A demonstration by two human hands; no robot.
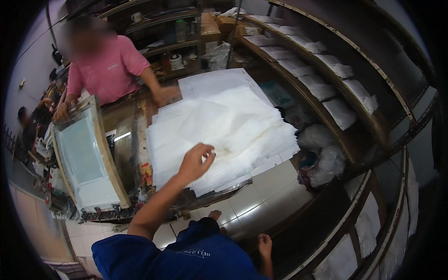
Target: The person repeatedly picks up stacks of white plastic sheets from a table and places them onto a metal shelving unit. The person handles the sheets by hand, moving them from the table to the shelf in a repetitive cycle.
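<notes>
A broad pile of thin white sheets (219, 116) covers the table's right part, its edges uneven and fanned out. Over the pile's near side is my left hand (198, 161), fingers bent and a gap between thumb and forefinger. Nothing shows in it; I cannot tell whether the fingertips touch the top sheet. My right hand (264, 246) hangs low at my side, away from the table, its fingers curled in with nothing visible in them. Left of the pile, a screen-printing frame (98, 149) with pale mesh stands tilted up.
Across the table a person in a pink shirt (107, 70) has one hand on the screen frame and the other by the pile. Racks (298, 70) with white sheets line the right. Plastic bags (322, 158) lie beside the table, cardboard boxes (210, 32) behind it.
</notes>
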